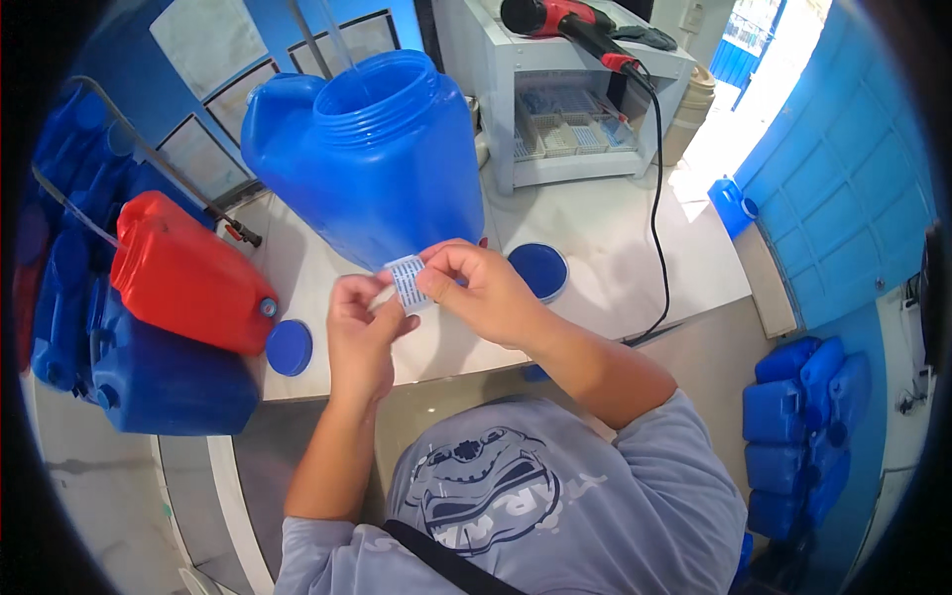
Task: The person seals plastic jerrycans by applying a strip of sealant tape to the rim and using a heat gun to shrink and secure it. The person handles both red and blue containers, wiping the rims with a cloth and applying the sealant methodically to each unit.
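Grip: both hands are pinching one small white label (407,282) between thumbs and fingertips; the left hand (362,332) is closing on its lower edge, the right hand (476,288) on its upper right corner.
Label position: it is being held just above the near edge of the bench (615,248), directly in front of the large blue jug (372,159).
Step in hand: judging by the pinch, the label is being peeled or straightened.
Next move: this would call for a flat, taut label and a steady press, should it be going onto the jug wall.
Blue jug: one is standing open-mouthed at the centre of the bench.
Red jug (183,278): one is lying on its side at the left.
Blue lids: two are lying on the bench, one near left (289,347), one right of the hands (538,270).
Stacked blue jugs: several are lying at far left (169,382) and lower right (808,426); the exact count cannot be told.
Red power tool (565,20): one is resting on the white cabinet (496,69) at the far side.
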Action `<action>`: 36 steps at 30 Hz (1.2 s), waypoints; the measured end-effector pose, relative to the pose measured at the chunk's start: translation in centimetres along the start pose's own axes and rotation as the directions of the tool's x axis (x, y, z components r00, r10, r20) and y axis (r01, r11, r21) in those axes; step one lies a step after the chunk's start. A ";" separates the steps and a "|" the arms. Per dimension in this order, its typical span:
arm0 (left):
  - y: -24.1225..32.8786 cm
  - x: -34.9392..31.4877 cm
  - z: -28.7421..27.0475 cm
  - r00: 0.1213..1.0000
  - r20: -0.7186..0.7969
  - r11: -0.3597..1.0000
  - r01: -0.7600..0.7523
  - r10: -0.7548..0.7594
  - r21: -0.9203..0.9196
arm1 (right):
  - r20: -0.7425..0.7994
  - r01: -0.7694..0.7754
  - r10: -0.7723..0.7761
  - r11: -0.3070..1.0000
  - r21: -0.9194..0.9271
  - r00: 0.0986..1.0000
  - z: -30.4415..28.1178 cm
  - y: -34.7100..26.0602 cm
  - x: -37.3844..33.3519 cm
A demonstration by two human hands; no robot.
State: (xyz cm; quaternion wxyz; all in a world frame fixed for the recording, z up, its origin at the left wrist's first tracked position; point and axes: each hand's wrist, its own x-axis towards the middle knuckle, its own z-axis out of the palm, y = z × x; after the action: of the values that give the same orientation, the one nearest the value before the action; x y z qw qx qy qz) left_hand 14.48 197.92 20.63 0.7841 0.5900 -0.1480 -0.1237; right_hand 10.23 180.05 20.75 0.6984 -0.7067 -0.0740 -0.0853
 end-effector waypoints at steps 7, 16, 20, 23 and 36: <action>1.6 -1.1 -2.9 0.989 -0.129 0.990 0.093 -0.079 0.110 | 0.104 0.097 -0.082 0.985 -0.141 0.991 2.9 0.2 1.4; 4.6 -3.2 -9.1 0.943 -0.312 0.949 -0.012 0.115 0.315 | -0.214 -0.042 -0.677 0.261 -0.965 0.704 -10.6 -12.1 8.2; 8.3 -4.9 -13.5 0.902 -0.335 0.876 -0.086 0.271 0.475 | -0.517 -0.511 -0.110 0.080 -0.856 0.849 -24.4 -15.7 16.1; 11.0 -7.8 -17.1 0.810 -0.438 0.796 -0.058 0.390 0.602 | -0.453 -0.477 0.156 0.182 -0.860 0.878 -27.2 -12.5 20.5; 22.4 -14.4 -34.3 0.410 -0.658 0.629 0.226 0.632 0.744 | -0.110 0.319 -0.316 0.948 0.010 0.942 -21.7 -16.0 5.7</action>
State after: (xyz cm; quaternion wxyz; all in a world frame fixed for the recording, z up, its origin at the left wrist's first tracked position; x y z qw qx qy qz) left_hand 14.52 239.85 31.99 0.4292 0.7974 0.1715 0.3879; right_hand 11.78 158.49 37.86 0.6883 -0.6701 -0.1506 -0.2335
